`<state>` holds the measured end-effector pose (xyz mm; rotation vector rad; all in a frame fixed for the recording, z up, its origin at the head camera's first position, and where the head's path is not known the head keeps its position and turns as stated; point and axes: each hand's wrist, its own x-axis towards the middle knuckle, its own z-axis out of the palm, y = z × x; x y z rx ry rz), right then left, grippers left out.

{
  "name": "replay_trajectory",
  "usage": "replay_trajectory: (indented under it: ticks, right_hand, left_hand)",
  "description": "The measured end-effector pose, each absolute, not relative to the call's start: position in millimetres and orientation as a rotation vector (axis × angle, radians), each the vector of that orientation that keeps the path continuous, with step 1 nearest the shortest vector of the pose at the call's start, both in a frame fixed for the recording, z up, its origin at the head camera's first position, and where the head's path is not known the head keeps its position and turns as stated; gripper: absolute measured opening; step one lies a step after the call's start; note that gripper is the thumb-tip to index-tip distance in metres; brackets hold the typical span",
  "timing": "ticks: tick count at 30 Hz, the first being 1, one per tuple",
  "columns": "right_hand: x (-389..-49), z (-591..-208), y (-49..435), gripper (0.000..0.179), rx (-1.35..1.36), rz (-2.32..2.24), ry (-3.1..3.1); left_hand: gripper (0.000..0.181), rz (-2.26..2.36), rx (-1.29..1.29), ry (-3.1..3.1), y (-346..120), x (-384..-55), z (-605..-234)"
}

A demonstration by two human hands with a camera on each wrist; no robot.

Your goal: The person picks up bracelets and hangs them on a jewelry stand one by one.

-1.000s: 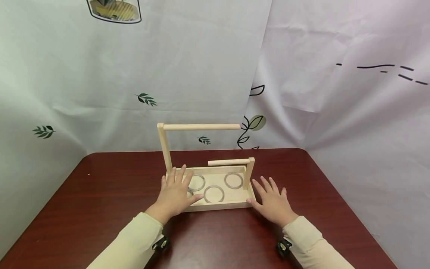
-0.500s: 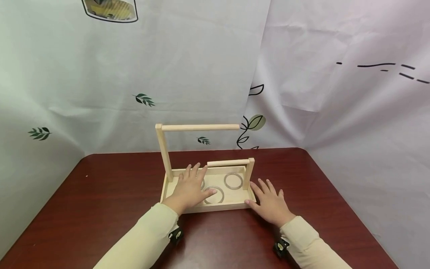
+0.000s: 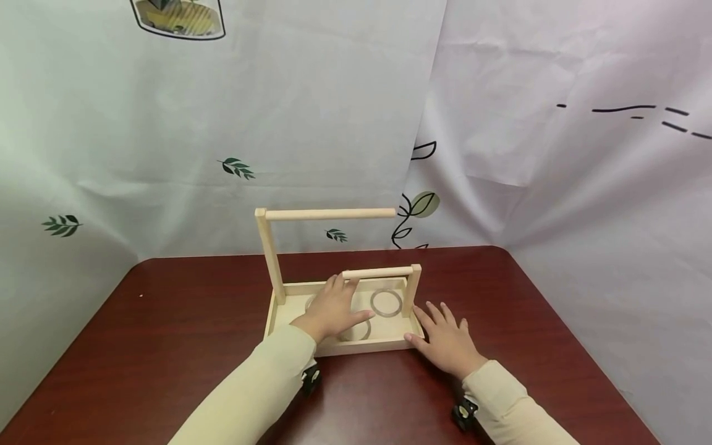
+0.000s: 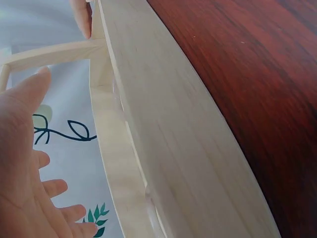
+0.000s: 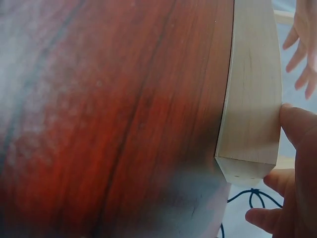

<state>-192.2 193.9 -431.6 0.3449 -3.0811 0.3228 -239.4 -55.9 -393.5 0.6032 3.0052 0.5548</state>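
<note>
A pale wooden tray (image 3: 367, 347) lies on the table with a tall post (image 3: 271, 259) at its left end carrying a long upper bar (image 3: 330, 214). From its right end a shorter post (image 3: 410, 293) carries a lower bar (image 3: 381, 272). Thin clear rings lie on the tray floor, among them a right ring (image 3: 400, 303) and a front ring (image 3: 369, 330) partly hidden by my left hand (image 3: 332, 310). That hand is spread over the tray, fingertips overlapping the lower bar's free end, holding nothing. My right hand (image 3: 447, 347) touches the tray's front right corner with thumb and index finger.
The dark red wooden table (image 3: 183, 346) has rounded back corners. White cloth (image 3: 334, 123) printed with leaves and lines hangs behind it and along the sides. Each wrist wears a small black camera, such as the left wrist camera (image 3: 311, 377).
My left hand has moved right across the tray, from its left end to near the lower bar's free end. My right hand stays at the right corner, almost unmoved.
</note>
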Motion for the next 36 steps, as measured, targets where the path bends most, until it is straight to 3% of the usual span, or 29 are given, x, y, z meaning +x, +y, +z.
replay_trajectory:
  ticks: [14,36]
  right_hand:
    - [-191.3,-431.0,191.3,0.067,0.269,0.474,-3.167]
    - [-190.9,-429.2,192.3,0.068,0.375,0.683,-3.130]
  left_hand:
    - [0.087,0.592,0.625,2.869,-28.8,-256.1,-397.9]
    - [0.083,0.623,0.632,2.733,-0.7,-268.4,-410.2]
